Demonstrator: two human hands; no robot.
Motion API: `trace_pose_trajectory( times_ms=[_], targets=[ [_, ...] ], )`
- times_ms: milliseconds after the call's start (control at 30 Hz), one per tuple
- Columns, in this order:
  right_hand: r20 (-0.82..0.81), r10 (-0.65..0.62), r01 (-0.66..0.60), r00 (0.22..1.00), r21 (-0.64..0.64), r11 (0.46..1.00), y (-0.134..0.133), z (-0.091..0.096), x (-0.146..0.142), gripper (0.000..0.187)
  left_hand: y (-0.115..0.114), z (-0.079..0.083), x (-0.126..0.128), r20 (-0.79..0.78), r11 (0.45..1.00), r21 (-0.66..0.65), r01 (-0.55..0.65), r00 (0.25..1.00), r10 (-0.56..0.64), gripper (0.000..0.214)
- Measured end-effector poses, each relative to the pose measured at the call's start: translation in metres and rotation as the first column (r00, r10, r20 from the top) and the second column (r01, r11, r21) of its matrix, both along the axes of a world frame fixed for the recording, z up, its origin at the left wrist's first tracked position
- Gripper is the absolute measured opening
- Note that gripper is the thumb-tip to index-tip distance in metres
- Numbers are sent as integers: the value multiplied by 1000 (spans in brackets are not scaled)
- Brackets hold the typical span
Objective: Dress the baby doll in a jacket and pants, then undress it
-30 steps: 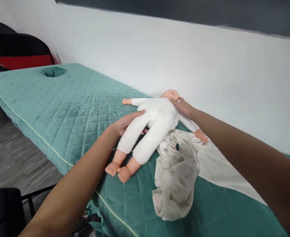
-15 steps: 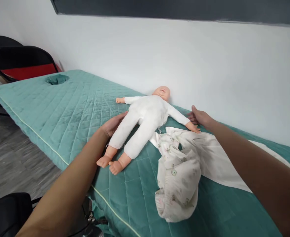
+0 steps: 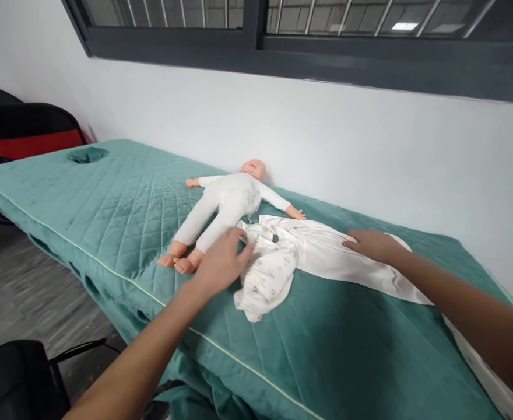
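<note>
A baby doll (image 3: pixel 232 195) with a white cloth body lies on its back on the green bed, head toward the wall and arms spread. My left hand (image 3: pixel 225 259) is over the doll's lower legs, beside a crumpled white printed baby garment (image 3: pixel 270 280); its thumb and fingers are apart, with nothing seen between them. A plain white cloth (image 3: pixel 326 254) stretches right from the garment. Over this cloth is my right hand (image 3: pixel 375 245), fingers reaching left; whether it touches the fabric I cannot tell.
The quilted green bed (image 3: pixel 129 198) has a face hole (image 3: pixel 88 154) at its far left end. Behind it runs a white wall (image 3: pixel 370 151) under a barred window (image 3: pixel 256 35). Black and red chairs (image 3: pixel 31 137) stand at left, a black bag-like object (image 3: pixel 18 379) at lower left.
My view has tilted up and shifted right. My left hand has left the doll's side and moved right toward the printed garment. My right hand has moved from the doll's hand to over the white cloth.
</note>
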State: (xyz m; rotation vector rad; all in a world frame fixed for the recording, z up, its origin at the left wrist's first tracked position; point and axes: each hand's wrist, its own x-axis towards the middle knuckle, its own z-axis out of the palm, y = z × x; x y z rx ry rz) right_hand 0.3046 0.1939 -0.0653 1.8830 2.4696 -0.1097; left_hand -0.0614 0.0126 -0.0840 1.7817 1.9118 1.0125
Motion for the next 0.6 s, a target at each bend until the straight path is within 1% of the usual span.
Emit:
trace_pose_trajectory(
  times_ms=[67, 100, 133, 200, 233, 267, 300, 333, 367, 400, 433, 467, 500, 533, 567, 600],
  targets=[
    [38, 7, -5, 999, -57, 998, -13, 0, 0, 23, 5, -14, 26, -119, 989, -107, 100, 986, -113, 43],
    [52, 4, 0, 999, -80, 997, -21, 0, 0, 21, 8, -18, 36, -172, 984, -131, 120, 975, -142, 45],
    [48, 6, -2, 999, -89, 996, -28, 1, -1, 20, 11, -21, 45, -208, 980, -142, 138, 964, -166, 41],
    [-5, 50, -50, 999, -85, 995, -43, 6, -4, 20, 13, -17, 61, -218, 965, -117, 237, 941, -257, 28],
    [-41, 83, -86, 996, -71, 994, -51, 10, -7, 21, 12, -12, 69, -197, 943, -85, 322, 922, -333, 26],
    [-80, 119, -123, 990, -52, 991, -60, 14, -9, 23, 10, -5, 77, -171, 904, -43, 425, 889, -425, 27],
    [-117, 150, -155, 982, -36, 987, -69, 20, -11, 25, 7, 1, 86, -150, 851, 5, 526, 841, -519, 28],
    [-155, 182, -189, 971, -29, 982, -78, 26, -13, 27, 3, 8, 94, -141, 791, 55, 609, 789, -598, 29],
    [-207, 223, -234, 953, -31, 972, -88, 32, -15, 28, -1, 12, 104, -143, 739, 106, 665, 746, -650, 30],
    [-271, 270, -289, 924, -31, 957, -98, 39, -17, 30, -4, 16, 113, -150, 710, 160, 686, 727, -670, 33],
    [-331, 322, -351, 887, -31, 936, -109, 45, -18, 32, -6, 17, 123, -159, 708, 218, 672, 740, -653, 38],
    [-372, 363, -401, 854, -28, 916, -120, 51, -18, 32, -6, 17, 132, -170, 729, 278, 625, 779, -603, 45],
    [-384, 394, -431, 835, -13, 902, -132, 56, -17, 31, -6, 16, 140, -183, 756, 334, 562, 826, -533, 54],
    [-369, 426, -455, 826, 10, 891, -143, 60, -15, 32, -5, 14, 147, -206, 772, 376, 512, 859, -469, 61],
    [-335, 456, -472, 824, 36, 881, -155, 63, -12, 32, -3, 12, 153, -248, 769, 400, 499, 867, -433, 65],
    [-290, 488, -494, 823, 57, 867, -165, 65, -7, 33, -1, 11, 158, -308, 747, 404, 528, 847, -433, 66]
  ],
)
